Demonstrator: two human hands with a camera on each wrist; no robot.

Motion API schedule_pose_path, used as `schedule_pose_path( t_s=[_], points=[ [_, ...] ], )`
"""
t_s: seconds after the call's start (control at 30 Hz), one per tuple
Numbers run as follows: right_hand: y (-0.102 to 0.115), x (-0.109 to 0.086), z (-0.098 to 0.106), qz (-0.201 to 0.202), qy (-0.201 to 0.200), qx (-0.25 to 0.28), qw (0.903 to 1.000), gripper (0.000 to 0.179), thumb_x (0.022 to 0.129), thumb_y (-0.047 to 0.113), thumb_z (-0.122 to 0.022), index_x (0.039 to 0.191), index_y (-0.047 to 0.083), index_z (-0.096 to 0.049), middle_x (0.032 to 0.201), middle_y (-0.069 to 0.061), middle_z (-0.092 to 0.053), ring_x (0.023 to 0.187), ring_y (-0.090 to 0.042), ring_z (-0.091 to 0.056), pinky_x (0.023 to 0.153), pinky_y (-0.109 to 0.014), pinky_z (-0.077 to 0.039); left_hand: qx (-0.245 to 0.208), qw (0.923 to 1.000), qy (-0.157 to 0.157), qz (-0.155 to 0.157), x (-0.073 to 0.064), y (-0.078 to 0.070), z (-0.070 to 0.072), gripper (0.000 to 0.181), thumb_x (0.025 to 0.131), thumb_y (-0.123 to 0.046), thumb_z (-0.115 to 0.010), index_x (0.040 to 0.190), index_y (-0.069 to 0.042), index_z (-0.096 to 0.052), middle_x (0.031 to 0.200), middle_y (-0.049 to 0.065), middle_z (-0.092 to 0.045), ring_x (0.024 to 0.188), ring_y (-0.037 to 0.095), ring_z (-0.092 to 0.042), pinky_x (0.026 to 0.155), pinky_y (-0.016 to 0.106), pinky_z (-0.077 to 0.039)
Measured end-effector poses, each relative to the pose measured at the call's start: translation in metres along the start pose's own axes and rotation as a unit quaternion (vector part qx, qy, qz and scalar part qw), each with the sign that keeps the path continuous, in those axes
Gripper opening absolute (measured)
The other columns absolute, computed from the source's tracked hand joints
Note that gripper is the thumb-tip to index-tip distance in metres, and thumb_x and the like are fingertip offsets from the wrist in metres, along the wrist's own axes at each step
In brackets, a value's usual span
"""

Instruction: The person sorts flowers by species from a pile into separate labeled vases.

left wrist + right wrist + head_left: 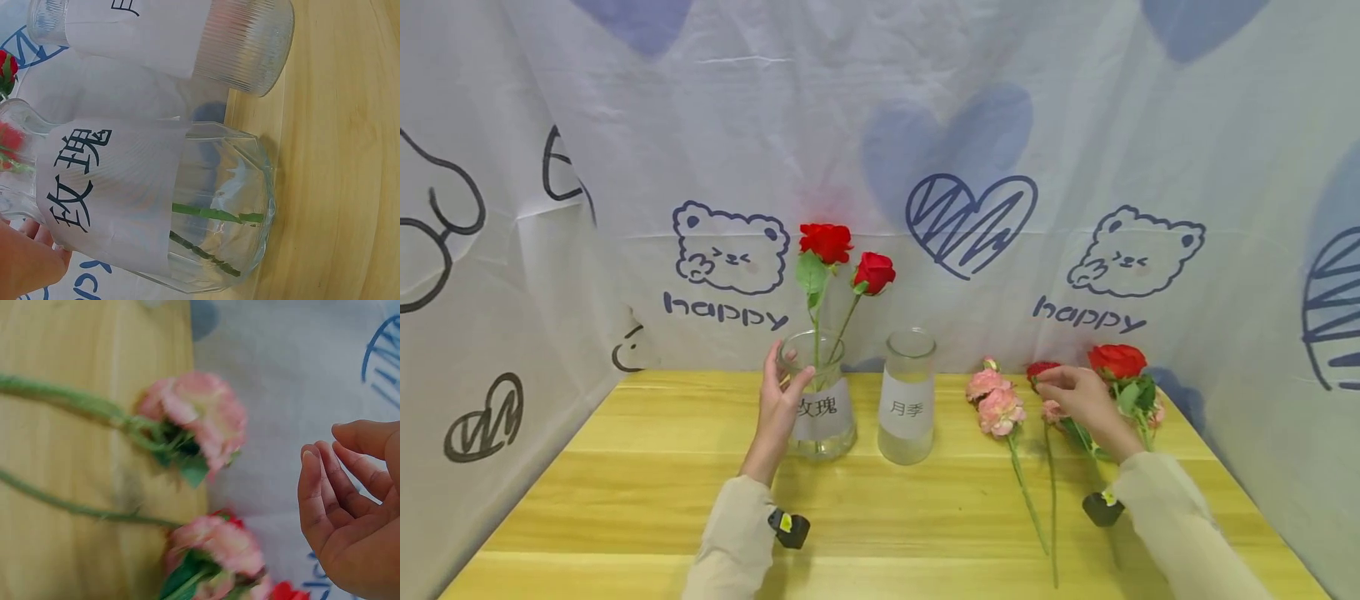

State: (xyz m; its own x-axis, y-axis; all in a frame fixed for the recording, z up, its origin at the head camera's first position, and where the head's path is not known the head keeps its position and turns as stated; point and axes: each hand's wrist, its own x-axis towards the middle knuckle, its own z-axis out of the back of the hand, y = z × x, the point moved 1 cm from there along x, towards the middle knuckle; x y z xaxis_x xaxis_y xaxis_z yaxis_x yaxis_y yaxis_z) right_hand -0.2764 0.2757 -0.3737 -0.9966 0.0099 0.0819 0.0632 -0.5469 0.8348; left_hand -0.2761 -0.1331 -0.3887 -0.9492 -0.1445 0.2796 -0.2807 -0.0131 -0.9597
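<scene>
My left hand (781, 406) grips the neck of a wide glass vase (827, 446), thumb in front and fingers behind. Two red roses, a fuller one (826, 242) and a narrower one (875, 272), stand in it. Their cut stems (209, 214) show through the glass in the left wrist view. Over the flowers on the right, my right hand (1086, 402) is raised with bent fingers. Its thumb is apart from the fingertips and nothing lies between them. Near it are a red flower (1041, 367), pink flowers (1000, 410) and a larger red bloom (1117, 361).
A second, slimmer glass vase (907, 446) with a paper label stands right of the first. Long green stems (1028, 500) lie toward the front of the wooden table (925, 533). Printed white cloth (850, 150) hangs directly behind.
</scene>
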Motion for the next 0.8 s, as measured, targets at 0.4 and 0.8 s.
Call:
schedule_pose_path(
  t_s=[0.4,0.8],
  points=[
    [-0.054,-0.010,-0.006,0.024,-0.032,-0.077,0.9963,0.028,0.093,0.010,-0.063,0.106,-0.015,-0.063,0.092,-0.020,-0.068,0.075,-0.017,-0.060,0.060,-0.026,-0.050,-0.006,1.0000,0.006,0.001,0.001,0.002,0.003,0.075,0.094,-0.016,-0.058,0.154,-0.009,-0.015,0.150,0.022,-0.031,0.137,0.038,-0.027,0.112,0.051,-0.023],
    [-0.068,-0.022,-0.013,0.001,-0.001,-0.057,0.9984,0.025,0.093,-0.001,-0.054,0.109,-0.019,-0.057,0.081,-0.017,-0.065,0.065,-0.022,-0.061,0.053,-0.031,-0.052,-0.010,1.0000,0.001,-0.002,0.000,0.000,0.002,0.076,0.094,-0.016,-0.059,0.154,-0.006,-0.014,0.150,0.023,-0.031,0.138,0.037,-0.026,0.113,0.050,-0.021]
  ],
)
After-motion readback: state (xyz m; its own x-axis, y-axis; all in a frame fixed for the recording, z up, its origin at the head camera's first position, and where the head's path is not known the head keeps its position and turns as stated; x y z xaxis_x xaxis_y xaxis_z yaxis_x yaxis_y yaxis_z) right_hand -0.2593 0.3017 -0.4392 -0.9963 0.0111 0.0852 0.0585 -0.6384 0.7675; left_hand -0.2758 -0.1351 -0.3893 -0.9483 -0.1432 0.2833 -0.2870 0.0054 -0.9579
